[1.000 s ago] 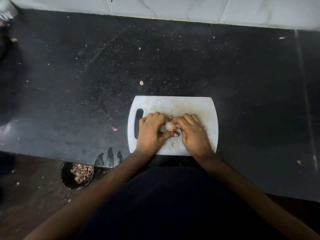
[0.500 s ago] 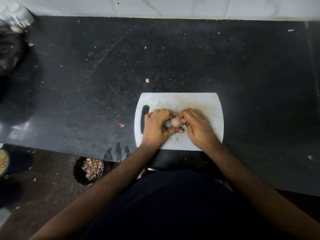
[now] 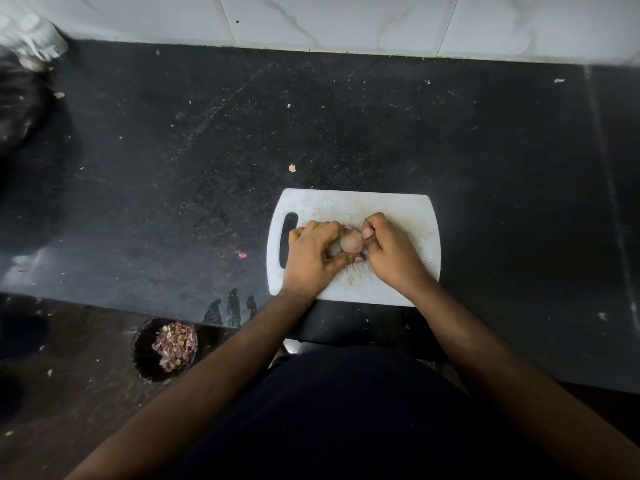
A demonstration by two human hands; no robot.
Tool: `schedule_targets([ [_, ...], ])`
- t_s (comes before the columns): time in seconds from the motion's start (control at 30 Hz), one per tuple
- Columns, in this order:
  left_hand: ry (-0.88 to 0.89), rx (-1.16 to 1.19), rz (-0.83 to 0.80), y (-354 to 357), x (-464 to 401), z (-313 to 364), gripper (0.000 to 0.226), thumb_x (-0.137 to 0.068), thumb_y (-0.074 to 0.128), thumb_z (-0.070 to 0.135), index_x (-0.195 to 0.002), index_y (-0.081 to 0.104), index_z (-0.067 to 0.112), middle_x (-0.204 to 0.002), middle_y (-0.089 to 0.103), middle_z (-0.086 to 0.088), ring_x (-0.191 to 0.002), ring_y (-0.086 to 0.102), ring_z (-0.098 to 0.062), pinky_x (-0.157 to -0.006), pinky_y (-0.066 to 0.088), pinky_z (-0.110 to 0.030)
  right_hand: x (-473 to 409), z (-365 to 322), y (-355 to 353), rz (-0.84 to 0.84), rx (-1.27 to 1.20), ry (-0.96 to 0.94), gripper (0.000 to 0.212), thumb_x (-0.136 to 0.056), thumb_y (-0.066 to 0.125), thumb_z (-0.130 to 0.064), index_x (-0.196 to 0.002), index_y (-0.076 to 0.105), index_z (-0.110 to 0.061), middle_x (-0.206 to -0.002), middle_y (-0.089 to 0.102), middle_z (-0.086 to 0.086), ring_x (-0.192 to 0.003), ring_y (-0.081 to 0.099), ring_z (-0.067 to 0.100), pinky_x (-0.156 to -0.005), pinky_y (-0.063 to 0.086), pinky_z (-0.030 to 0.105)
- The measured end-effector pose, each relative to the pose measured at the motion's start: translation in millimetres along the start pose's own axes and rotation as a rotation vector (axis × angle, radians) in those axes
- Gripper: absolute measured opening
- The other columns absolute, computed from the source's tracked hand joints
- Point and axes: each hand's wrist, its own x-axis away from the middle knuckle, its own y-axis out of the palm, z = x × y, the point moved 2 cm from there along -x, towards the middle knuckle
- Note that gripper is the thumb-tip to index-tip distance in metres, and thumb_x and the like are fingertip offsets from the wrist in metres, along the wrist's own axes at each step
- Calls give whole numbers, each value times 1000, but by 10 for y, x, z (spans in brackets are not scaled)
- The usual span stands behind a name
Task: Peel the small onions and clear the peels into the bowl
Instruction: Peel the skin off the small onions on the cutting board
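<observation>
Both hands are together over the white cutting board (image 3: 398, 209), which lies flat on the dark counter (image 3: 346, 126) near its front edge. The left hand (image 3: 313, 256) is curled around a small onion (image 3: 351, 242); its fingers wrap over the top and its thumb closes from below, so the onion sits between them just above the board. The right hand (image 3: 389, 252) is also curled, with the thumb and the bent fingers meeting at the right end of the onion, where they pinch at its skin. The onion looks pale pink and mostly smooth. Below the counter edge, to the left of the person, a dark bowl (image 3: 145, 355) stands on the floor with a heap of purple and pale peels (image 3: 173, 344) inside. One small pink scrap (image 3: 240, 254) lies on the counter left of the board.
</observation>
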Motion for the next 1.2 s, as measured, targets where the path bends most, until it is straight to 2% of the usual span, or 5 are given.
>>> schedule_targets([
  [0.1, -1, -12, 11, -12, 6, 12, 38, -76, 81, 54, -98, 63, 29, -96, 67, 16, -95, 55, -6, -93, 26, -25, -66, -17, -12, -106, -179, 195, 11, -102, 44, -12, -96, 54, -14, -88, 58, -3, -77, 52, 11, -69, 43, 31],
  [0.33, -17, 33, 38, -19, 21, 53, 39, -73, 85, 52, -96, 61, 32, -93, 64, 19, -93, 54, -5, -94, 29, -26, 248, 105, 42, 175, -234, -160, 21, -100, 57, -14, -120, 61, -14, -113, 66, -4, -105, 64, 9, -87, 55, 26],
  [0.6, 41, -11, -45, -51, -12, 22, 49, -81, 79, 52, -124, 62, 36, -107, 63, 19, -103, 55, -4, -101, 33, -33, 187, 129, 12, 292, -206, -163, 5, -94, 67, -12, -99, 68, -12, -94, 65, -3, -89, 64, 12, -78, 56, 34],
  [0.83, 64, -38, -54, -52, -20, 28, 48, -84, 75, 54, -126, 61, 35, -114, 64, 19, -105, 55, -4, -100, 34, -35, 57, 187, -60, 136, -332, 28, 8, -93, 70, -20, -99, 73, -16, -89, 75, -5, -83, 70, 13, -72, 59, 31],
  [1.2, 9, -34, 33, -13, 14, 66, 33, -82, 81, 46, -105, 60, 35, -96, 61, 18, -92, 56, -7, -95, 35, -33, 189, 52, 44, 173, 184, -215, 14, -91, 53, -4, -101, 56, -12, -101, 58, 1, -87, 58, 20, -70, 54, 44],
])
